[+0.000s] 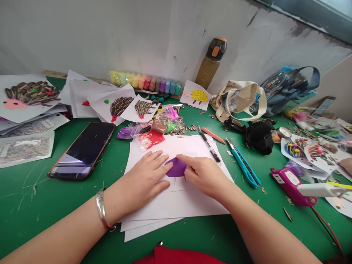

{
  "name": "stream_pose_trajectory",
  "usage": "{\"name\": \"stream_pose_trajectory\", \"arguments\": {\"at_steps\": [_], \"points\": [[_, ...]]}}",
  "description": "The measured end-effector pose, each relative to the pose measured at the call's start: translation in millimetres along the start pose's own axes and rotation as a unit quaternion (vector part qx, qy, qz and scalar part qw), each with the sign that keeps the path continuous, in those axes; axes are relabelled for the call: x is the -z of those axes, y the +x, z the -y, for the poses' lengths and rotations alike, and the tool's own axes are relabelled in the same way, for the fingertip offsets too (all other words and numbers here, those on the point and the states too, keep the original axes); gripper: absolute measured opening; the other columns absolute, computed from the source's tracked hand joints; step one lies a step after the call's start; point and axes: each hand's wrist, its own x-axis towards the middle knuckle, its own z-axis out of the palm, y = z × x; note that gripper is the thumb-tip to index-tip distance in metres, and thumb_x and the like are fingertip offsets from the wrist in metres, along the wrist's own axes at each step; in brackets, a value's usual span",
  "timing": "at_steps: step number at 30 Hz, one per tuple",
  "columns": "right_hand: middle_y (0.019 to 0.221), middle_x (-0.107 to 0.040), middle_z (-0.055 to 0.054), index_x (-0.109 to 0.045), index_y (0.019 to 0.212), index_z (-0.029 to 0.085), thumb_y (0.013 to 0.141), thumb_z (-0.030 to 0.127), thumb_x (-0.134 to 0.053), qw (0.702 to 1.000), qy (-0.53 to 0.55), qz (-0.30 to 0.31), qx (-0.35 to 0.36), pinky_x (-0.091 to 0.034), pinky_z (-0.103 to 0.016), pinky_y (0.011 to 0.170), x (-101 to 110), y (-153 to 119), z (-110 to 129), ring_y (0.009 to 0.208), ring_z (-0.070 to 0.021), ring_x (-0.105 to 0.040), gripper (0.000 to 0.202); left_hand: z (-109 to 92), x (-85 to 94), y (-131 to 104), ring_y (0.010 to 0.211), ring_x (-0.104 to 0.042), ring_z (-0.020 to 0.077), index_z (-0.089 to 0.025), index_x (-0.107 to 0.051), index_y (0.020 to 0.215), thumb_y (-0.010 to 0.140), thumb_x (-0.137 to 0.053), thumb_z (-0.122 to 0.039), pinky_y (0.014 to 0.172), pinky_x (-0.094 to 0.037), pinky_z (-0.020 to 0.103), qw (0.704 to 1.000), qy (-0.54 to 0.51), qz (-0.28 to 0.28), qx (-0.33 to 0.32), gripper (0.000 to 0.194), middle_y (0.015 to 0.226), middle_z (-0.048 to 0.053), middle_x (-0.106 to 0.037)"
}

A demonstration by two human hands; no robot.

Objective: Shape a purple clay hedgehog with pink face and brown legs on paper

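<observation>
Possibly, the flat, purple, clay-like oval (178, 170) on the white, rectangular paper (176, 205) between the hands could smear if the right hand (206, 176), forefinger extended, its curled fingers' hold unclear, presses too hard beside the flatly spread left hand (145, 178).

No lettering can be read. The small dark marks on the grey wall (137, 36) and the pale label on the magenta plastic device (283, 187) are too small or blurred to make out.
</observation>
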Motion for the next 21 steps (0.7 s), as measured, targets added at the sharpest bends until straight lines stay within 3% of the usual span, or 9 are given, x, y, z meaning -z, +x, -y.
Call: {"name": "stream_pose_trajectory", "arguments": {"at_steps": [4,9,12,15,18,21], "points": [[0.089,-0.076,-0.002,-0.059,0.134,0.026,0.086,0.018,-0.042,0.999,0.029,-0.009,-0.045,-0.045,-0.026,0.063,4.2,-2.2,-10.1,0.071,-0.0178,-0.064,0.052,-0.6,0.3,-0.5,0.138,-0.040,0.0333,-0.022,-0.057,0.135,0.095,-0.054,-0.034,0.114,-0.036,0.053,1.000,-0.001,-0.003,-0.003,0.042,0.144,0.011,-0.052],[0.080,-0.074,-0.001,-0.068,0.122,0.030,0.084,0.015,-0.043,1.000,0.003,-0.010,-0.006,-0.043,-0.026,0.060,4.5,-3.0,-14.0,0.067,-0.0174,-0.062,0.048,0.6,-0.2,-1.3,0.138,-0.039,0.0330,-0.021,-0.055,0.136,0.095,-0.054,-0.035,0.114,-0.035,0.051,1.000,0.003,0.001,0.000,0.043,0.145,0.010,-0.051],[0.070,-0.071,0.001,-0.066,0.126,0.028,0.084,0.017,-0.043,0.999,0.017,-0.003,-0.041,-0.041,-0.026,0.057,8.7,-3.6,-13.0,0.060,-0.0167,-0.060,0.049,1.3,-0.2,-1.2,0.140,-0.037,0.0329,-0.021,-0.054,0.137,0.096,-0.052,-0.037,0.115,-0.034,0.052,1.000,0.015,0.016,0.001,0.044,0.147,0.010,-0.049],[0.073,-0.072,0.000,-0.063,0.130,0.028,0.084,0.018,-0.043,0.997,0.032,0.001,-0.067,-0.041,-0.026,0.057,12.4,-4.5,-12.0,0.060,-0.0160,-0.059,0.052,0.9,0.5,-0.9,0.140,-0.035,0.0331,-0.020,-0.053,0.138,0.097,-0.050,-0.038,0.115,-0.033,0.052,0.999,0.025,0.028,-0.002,0.045,0.148,0.011,-0.047],[0.082,-0.074,0.000,-0.067,0.124,0.031,0.083,0.016,-0.043,0.999,0.023,0.012,-0.046,-0.041,-0.026,0.058,12.5,-4.6,-11.8,0.064,-0.0160,-0.060,0.050,0.3,1.2,-0.5,0.140,-0.035,0.0325,-0.020,-0.053,0.139,0.097,-0.048,-0.038,0.115,-0.033,0.052,0.999,0.029,0.031,-0.002,0.045,0.148,0.011,-0.047],[0.077,-0.073,0.002,-0.068,0.121,0.032,0.083,0.016,-0.042,0.998,0.030,0.015,-0.049,-0.039,-0.025,0.056,12.6,-4.9,-13.8,0.060,-0.0151,-0.058,0.049,0.1,1.7,0.1,0.140,-0.036,0.0324,-0.019,-0.053,0.139,0.098,-0.048,-0.038,0.115,-0.034,0.051,0.999,0.031,0.031,-0.003,0.046,0.148,0.011,-0.047]]}}
